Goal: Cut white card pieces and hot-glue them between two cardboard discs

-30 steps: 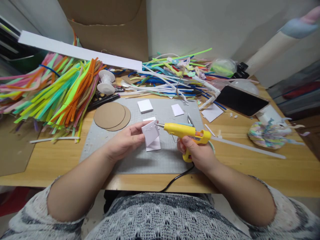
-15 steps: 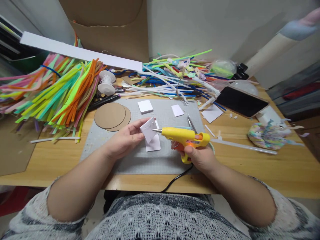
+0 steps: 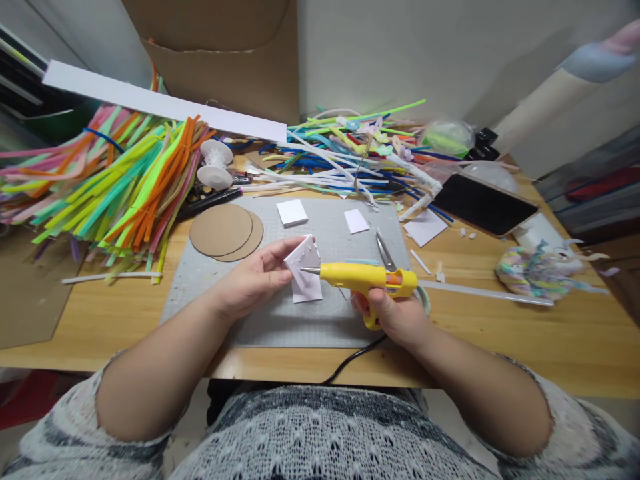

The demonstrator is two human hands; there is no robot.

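the right hand (image 3: 400, 315) has its grip wrapped around the handle of a yellow glue gun (image 3: 350, 273). the left hand (image 3: 255, 279) has a narrow grip, with the thumb and fingers pinching one edge of a small white card (image 3: 299, 256). the card is held up and tilted, with wiggly lines of glue on its face. the gun's thin metal tip is right at the card, but i can't tell if they touch. a long, milky glue stick (image 3: 485, 293) pokes out of the back of the gun, and a black cord (image 3: 353, 363) hangs from below.

under the held card, another white card (image 3: 307, 292) lies on a gray mat (image 3: 270, 330). farther up the mat are a thick white square (image 3: 292, 212) and a smaller white piece (image 3: 355, 221). some metal blades (image 3: 384, 248) lie near the gun. two brown cardboard circles (image 3: 220, 230) overlap on the left side.

around the mat is the wooden tabletop (image 3: 125, 320). on the left is a big bunch of bright fuzzy sticks (image 3: 125, 193), with a spool (image 3: 216, 175) beside it. more fuzzy sticks lie in a messy pile (image 3: 335, 160) at the back. a black phone (image 3: 490, 203) is on the right.
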